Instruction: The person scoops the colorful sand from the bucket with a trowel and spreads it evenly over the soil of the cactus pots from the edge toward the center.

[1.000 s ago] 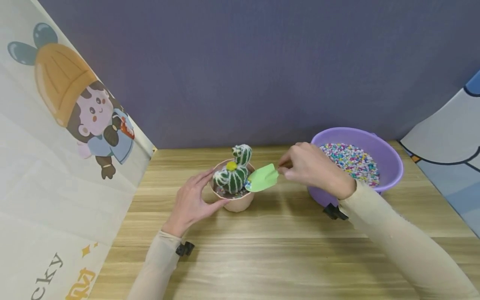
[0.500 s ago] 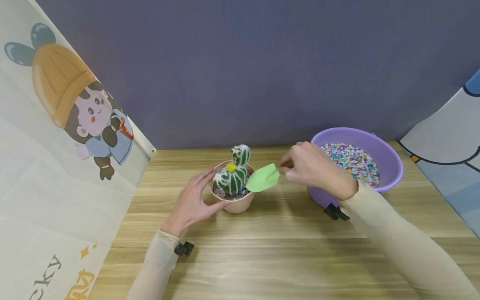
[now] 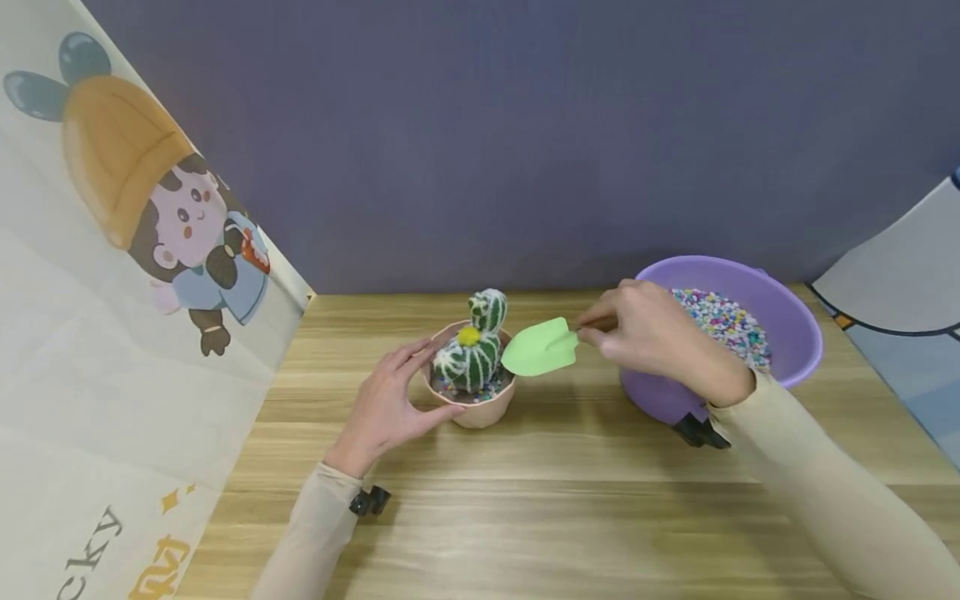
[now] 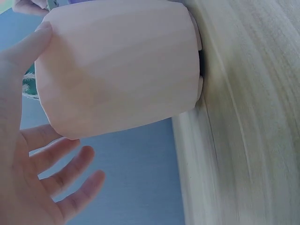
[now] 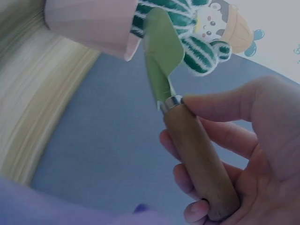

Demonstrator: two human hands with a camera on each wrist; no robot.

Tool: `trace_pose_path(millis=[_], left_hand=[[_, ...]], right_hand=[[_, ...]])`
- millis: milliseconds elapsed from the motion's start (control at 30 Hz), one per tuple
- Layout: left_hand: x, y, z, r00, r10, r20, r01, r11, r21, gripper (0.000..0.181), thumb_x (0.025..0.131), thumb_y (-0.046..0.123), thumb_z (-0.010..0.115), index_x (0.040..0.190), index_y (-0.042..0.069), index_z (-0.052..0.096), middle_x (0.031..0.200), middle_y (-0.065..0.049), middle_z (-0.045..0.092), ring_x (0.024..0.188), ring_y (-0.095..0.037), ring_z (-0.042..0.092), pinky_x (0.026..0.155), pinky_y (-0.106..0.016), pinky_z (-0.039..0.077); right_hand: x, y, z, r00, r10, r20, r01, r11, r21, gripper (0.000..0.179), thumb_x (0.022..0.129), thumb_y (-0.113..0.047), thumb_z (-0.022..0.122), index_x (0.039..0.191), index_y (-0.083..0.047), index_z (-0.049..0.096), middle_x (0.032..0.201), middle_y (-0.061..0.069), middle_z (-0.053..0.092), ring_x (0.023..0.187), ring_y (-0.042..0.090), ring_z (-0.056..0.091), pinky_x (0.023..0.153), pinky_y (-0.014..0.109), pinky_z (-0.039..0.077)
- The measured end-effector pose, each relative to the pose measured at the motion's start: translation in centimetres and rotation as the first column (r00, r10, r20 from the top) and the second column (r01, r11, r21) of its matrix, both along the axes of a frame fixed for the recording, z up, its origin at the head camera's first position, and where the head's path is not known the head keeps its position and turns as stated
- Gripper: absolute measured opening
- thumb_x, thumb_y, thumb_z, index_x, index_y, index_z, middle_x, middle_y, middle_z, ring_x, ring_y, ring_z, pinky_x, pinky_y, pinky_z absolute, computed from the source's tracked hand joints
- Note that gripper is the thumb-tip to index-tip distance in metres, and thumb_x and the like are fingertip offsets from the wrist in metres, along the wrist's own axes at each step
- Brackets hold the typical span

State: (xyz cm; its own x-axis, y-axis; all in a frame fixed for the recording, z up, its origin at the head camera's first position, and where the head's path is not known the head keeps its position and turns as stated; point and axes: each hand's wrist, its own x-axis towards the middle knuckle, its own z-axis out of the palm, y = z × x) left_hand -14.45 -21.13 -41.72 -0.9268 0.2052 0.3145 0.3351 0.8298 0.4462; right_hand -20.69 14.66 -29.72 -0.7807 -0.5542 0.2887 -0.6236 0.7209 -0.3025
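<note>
A pale pink flowerpot (image 3: 483, 414) stands upright on the table with a green-and-white striped cactus (image 3: 471, 362) in it. Small coloured beads lie around the cactus base. My left hand (image 3: 390, 404) holds the pot by its rim between thumb and index finger; in the left wrist view the other fingers hang beside the pot (image 4: 122, 65). My right hand (image 3: 652, 329) grips a small garden trowel (image 3: 540, 347) by its wooden handle (image 5: 201, 159). The light green blade, with no beads visible on it, is tilted over the pot's right rim.
A purple tub (image 3: 787, 321) with many coloured beads (image 3: 727, 325) stands to the right, partly behind my right hand and forearm. A dark wall (image 3: 480, 150) rises behind the wooden table (image 3: 525, 517). A printed white panel (image 3: 90, 375) borders the left side.
Beads on the trowel's tip have dropped into the pot, where more now show. My right hand has drawn the trowel slightly right and up. The left hand keeps its hold.
</note>
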Motion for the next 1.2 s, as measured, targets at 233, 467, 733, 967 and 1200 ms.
trace_pose_path(millis=[233,467,733,967,1200], left_hand=[[0.0,0.0,-0.2,1.0,0.012,-0.005,-0.012,1.0,0.007,0.104,0.073,0.07,0.087,0.156,0.015,0.055,0.16,-0.008,0.054,0.145,-0.036,0.053,0.116,-0.063,0.048],[0.1,0.1,-0.3,0.888,0.026,-0.459,0.116,0.953,0.279,0.059,0.082,0.049,0.083,0.118,0.003,0.075,0.127,-0.02,0.07,0.111,-0.037,0.067,0.089,-0.048,0.059],[0.4,2.2,2.2,0.523,-0.025,-0.852,0.429,0.872,0.237,0.029,0.092,0.023,0.073,0.081,-0.004,0.071,0.076,-0.014,0.068,0.064,-0.025,0.061,0.061,-0.028,0.055],[2.5,5.9,3.6,0.505,-0.302,-0.808,0.591,0.804,0.069,0.021,0.094,0.021,0.073,0.087,0.002,0.073,0.08,-0.007,0.071,0.07,-0.017,0.065,0.066,-0.025,0.059],[3.3,9.6,3.0,0.667,-0.417,-0.617,0.573,0.816,0.069,0.024,0.086,0.019,0.084,0.106,0.008,0.075,0.098,-0.001,0.077,0.088,-0.013,0.071,0.087,-0.021,0.06]], right_hand=[[0.1,1.5,-0.7,0.998,-0.04,-0.044,0.035,0.993,-0.109,0.012,0.091,-0.015,0.082,0.1,-0.019,0.088,0.094,-0.002,0.083,0.076,0.015,0.065,0.07,0.032,0.048],[0.4,4.2,-0.5,0.991,-0.111,-0.069,0.096,0.978,-0.187,0.012,0.094,-0.021,0.08,0.104,-0.024,0.087,0.095,-0.007,0.083,0.083,0.011,0.068,0.072,0.021,0.045],[1.1,8.3,-0.3,0.965,-0.263,0.021,0.26,0.931,-0.255,0.02,0.093,-0.027,0.083,0.112,-0.02,0.085,0.103,0.0,0.084,0.087,-0.029,0.055,0.073,0.0,0.043],[1.2,11.0,-1.1,0.946,-0.319,-0.06,0.284,0.904,-0.321,0.019,0.088,-0.021,0.087,0.106,-0.018,0.087,0.094,-0.034,0.074,0.086,-0.03,0.052,0.073,0.004,0.04],[1.6,14.0,-0.8,0.923,-0.384,0.032,0.374,0.874,-0.311,0.024,0.091,-0.022,0.084,0.111,-0.01,0.085,0.084,-0.054,0.055,0.084,-0.018,0.048,0.073,0.007,0.035]])
